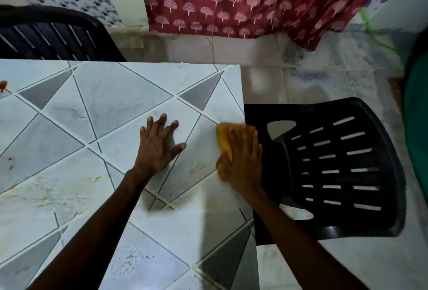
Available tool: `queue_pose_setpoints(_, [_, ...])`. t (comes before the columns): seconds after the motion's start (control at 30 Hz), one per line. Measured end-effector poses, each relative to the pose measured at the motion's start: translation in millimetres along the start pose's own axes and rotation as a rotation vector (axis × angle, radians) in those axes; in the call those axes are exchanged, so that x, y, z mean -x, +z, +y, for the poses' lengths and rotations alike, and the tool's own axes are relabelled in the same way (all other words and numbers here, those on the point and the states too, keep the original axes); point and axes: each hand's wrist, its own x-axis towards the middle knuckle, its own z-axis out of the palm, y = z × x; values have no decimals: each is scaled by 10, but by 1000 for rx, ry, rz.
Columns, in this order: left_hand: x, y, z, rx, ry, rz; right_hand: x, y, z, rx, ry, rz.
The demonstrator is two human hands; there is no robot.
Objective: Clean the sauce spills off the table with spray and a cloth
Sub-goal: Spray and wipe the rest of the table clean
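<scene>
While the tiled table (97,95) fills most of the view, a black chair (347,167) stands just beside its right edge. My left hand (157,148) lies flat on the tiles, fingers spread. My right hand (243,162), fingers straight, presses the orange cloth (223,138) down at the table's right edge. Yellowish sauce smears (96,178) lie well to the left.

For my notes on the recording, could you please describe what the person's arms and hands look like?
No sleeves show: the left arm and right arm are bare to the frame's edge. The left hand and right hand wear no gloves, and no watch, bracelet or ring is visible on the wrists or fingers.
</scene>
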Motion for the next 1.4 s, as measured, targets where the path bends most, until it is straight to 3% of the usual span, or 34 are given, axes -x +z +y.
queue_pose_setpoints(0.1, [0,17,-13,-10,20,6,-1151,-141,-92,-70,67,-5])
queue_pose_setpoints(0.2, [-24,15,-22,-11,19,13,-1515,-202,-184,-58,88,-34])
queue_pose_setpoints(0.33, [-18,-10,-2,6,8,18,-522,-121,-190,5,-40,98])
queue_pose_setpoints(0.5, [3,6,-30,-59,35,26,1261,23,48,24,-145,23])
queue_pose_setpoints(0.6, [29,1,-43,-132,46,46,1495,49,154,59,-139,-1])
queue_pose_setpoints(0.8, [278,74,-2,-132,65,91,-42,11,-220,90,11,69])
queue_pose_setpoints(0.97, [600,47,-99,-84,127,107,-1015,-90,-672,27,109,7])
queue_pose_setpoints(1.07, [704,-29,-235,-59,137,105,-503,-27,-773,28,-47,67])
queue_pose_setpoints(1.17, [734,-111,-349,-86,170,58,650,82,-807,14,-204,63])
queue_pose_setpoints(1.3, [753,-165,-391,-76,179,49,1732,157,-481,74,-214,3])
queue_pose_setpoints(1.4, [789,-180,-415,-34,165,21,1434,142,-243,157,-148,-16])
